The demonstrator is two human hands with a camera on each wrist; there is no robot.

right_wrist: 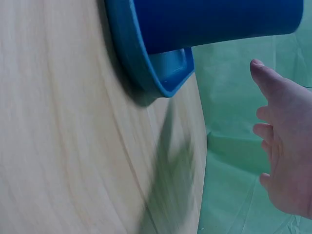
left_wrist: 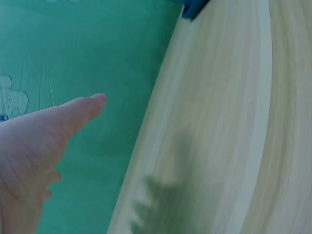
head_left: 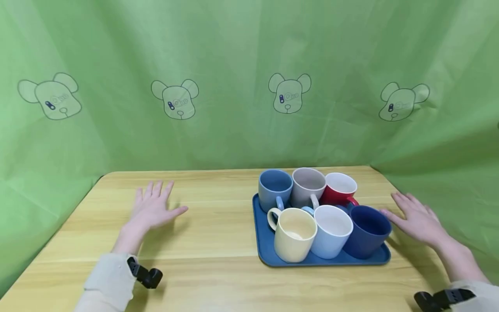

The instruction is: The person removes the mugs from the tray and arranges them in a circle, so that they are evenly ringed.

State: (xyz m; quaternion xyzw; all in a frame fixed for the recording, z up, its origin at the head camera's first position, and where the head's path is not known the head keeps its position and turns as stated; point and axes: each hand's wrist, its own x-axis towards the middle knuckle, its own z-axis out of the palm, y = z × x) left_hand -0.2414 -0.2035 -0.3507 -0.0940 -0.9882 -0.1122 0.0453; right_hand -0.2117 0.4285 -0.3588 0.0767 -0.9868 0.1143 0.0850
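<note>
Several mugs stand in two rows on a blue tray (head_left: 265, 251), right of the table's middle. At the back are a grey-blue mug (head_left: 274, 190), a grey mug (head_left: 308, 188) and a red mug (head_left: 338, 195) with a white inside. In front are a cream mug (head_left: 294, 242), a light blue mug (head_left: 331, 234) and a navy mug (head_left: 364, 238). My left hand (head_left: 153, 208) hovers over the table left of the tray, fingers spread and holding nothing. Fingers outstretched, my right hand (head_left: 419, 221) is just right of the navy mug, which looms large in the right wrist view.
The light wooden table (head_left: 218, 234) carries the tray, and its back edge meets a green curtain (head_left: 234, 108) printed with bear heads. The curtain also hangs along both sides. A small black camera (head_left: 146, 273) sits on the left wrist, another camera (head_left: 440, 299) on the right.
</note>
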